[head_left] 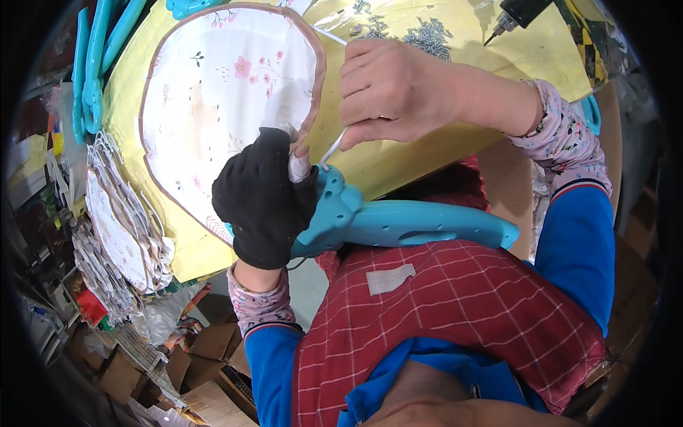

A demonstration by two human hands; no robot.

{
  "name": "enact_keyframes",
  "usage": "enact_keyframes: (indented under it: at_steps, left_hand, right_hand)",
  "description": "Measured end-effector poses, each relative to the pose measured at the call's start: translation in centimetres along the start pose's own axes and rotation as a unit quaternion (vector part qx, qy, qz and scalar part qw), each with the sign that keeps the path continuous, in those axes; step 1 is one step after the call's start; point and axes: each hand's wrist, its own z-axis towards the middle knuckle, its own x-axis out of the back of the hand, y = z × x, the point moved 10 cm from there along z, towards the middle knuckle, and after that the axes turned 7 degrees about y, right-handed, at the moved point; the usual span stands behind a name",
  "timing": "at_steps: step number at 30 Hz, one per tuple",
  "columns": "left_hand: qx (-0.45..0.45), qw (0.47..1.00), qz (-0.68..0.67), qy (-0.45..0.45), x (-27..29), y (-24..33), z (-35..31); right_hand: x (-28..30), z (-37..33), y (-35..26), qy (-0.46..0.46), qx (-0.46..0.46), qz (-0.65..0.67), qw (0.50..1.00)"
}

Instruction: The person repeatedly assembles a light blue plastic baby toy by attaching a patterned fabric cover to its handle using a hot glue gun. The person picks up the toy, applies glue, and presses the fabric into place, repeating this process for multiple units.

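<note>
My left hand [265, 196], in a black glove with white wrapping on bare fingertips, is closed round the knobbed end of a turquoise plastic part [434, 222]. The part's long arm points right, across the front of my apron. My right hand [398, 89] is bare and closed on a thin white cord [331, 151]. One stretch of the cord runs down to the turquoise part beside my left fingertips; another shows above my right knuckles, towards the fabric. A white flowered fabric panel [213, 92] with brown edging lies beyond my left hand, its edge by the wrapped fingers.
Small metal screws [429, 38] lie in piles on the yellow tabletop [519, 67]. A black power screwdriver [519, 18] is at the top right. More turquoise parts [92, 71] are at the upper left. A stack of fabric panels [121, 220] stands left, above cardboard boxes [213, 341].
</note>
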Motion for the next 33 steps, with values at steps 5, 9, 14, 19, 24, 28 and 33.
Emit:
enact_keyframes:
  at_steps: [5, 9, 14, 19, 24, 28, 33]
  left_hand:
    - [-0.003, 1.000, 0.006, 0.004, 0.2, 0.1, -0.7]
    - [0.003, 1.000, -0.003, 0.009, 0.2, 0.3, -0.8]
    - [0.051, 0.999, -0.011, -0.015, -3.5, -2.4, -1.4]
    - [0.086, 0.994, 0.017, -0.059, -5.1, -3.2, -1.3]
    - [0.074, 0.996, 0.003, -0.048, -5.2, -2.4, -0.2]
    - [0.004, 0.999, -0.027, -0.024, -5.7, -1.7, 0.5]
    - [-0.081, 0.996, -0.033, -0.026, -8.5, -2.0, 4.1]
  right_hand:
    - [-0.1, -0.2, -0.5, -0.007, 0.001, -0.030, 1.000]
    - [0.2, -0.7, -1.0, 0.013, 0.019, -0.050, 0.998]
    - [-2.9, -2.7, -1.4, 0.028, -0.009, -0.207, 0.978]
    - [-3.6, -3.3, -2.7, 0.048, -0.038, -0.315, 0.947]
    - [-4.5, -3.5, -2.7, -0.009, -0.013, -0.330, 0.944]
    - [-2.9, -3.0, -0.1, 0.027, 0.024, -0.195, 0.980]
    - [2.0, -3.0, 5.7, 0.064, -0.103, -0.240, 0.963]
